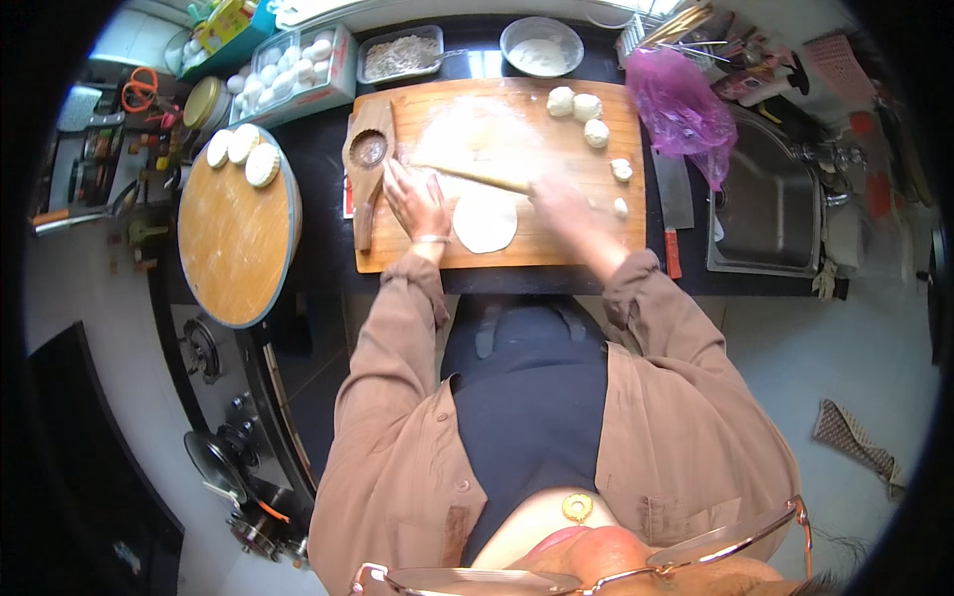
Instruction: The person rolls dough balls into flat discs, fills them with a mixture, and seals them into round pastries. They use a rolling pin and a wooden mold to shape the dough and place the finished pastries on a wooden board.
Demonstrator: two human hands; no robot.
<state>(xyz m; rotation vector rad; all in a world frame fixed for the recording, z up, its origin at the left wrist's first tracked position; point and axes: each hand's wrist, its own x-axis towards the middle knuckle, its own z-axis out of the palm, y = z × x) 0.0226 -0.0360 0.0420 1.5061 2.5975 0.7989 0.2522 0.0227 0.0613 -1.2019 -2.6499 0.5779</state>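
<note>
A wooden cutting board [555, 238] dusted with flour lies before me. My right hand [570, 212], blurred, holds one end of a thin wooden rolling pin [477, 176]. My left hand [417, 203] rests near the pin's other end with fingers apart; whether it touches the pin I cannot tell. A flat round of dough [485, 221] lies between my hands, just below the pin. Left of my left hand lies a wooden pastry mold [370, 175] with a round hollow. Several dough balls [587, 108] sit along the board's right side, with smaller dough pieces [621, 170] below them.
A round wooden board [238, 238] at left bears molded pastries [262, 165]. Behind stand a tray of filling [401, 56], a flour bowl [542, 47] and a container of eggs [283, 74]. A cleaver [674, 194], a purple plastic bag [674, 104] and a sink [771, 201] are at right.
</note>
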